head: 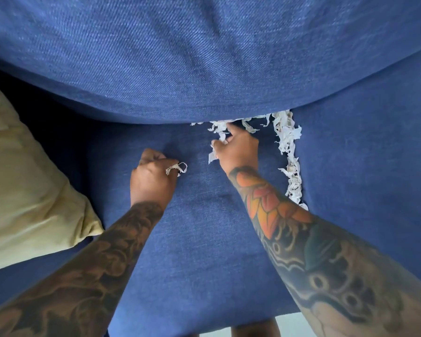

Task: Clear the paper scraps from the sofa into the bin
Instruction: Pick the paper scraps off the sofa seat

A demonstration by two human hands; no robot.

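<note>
White shredded paper scraps (288, 152) lie on the blue sofa seat (199, 251), packed along the gap between two seat cushions and under the back cushion's lower edge. My left hand (152, 177) rests as a fist on the seat, closed on paper scraps, with one curled strip (176, 168) sticking out. My right hand (237, 148) reaches into the scraps at the back crease; its fingers pinch a few strips (219, 135). No bin is in view.
The blue back cushion (204, 57) overhangs the seat at the top. A yellow-green pillow (27, 186) lies on the left of the sofa. A second seat cushion (365, 178) adjoins on the right. A strip of pale floor (292, 324) shows below the seat's front edge.
</note>
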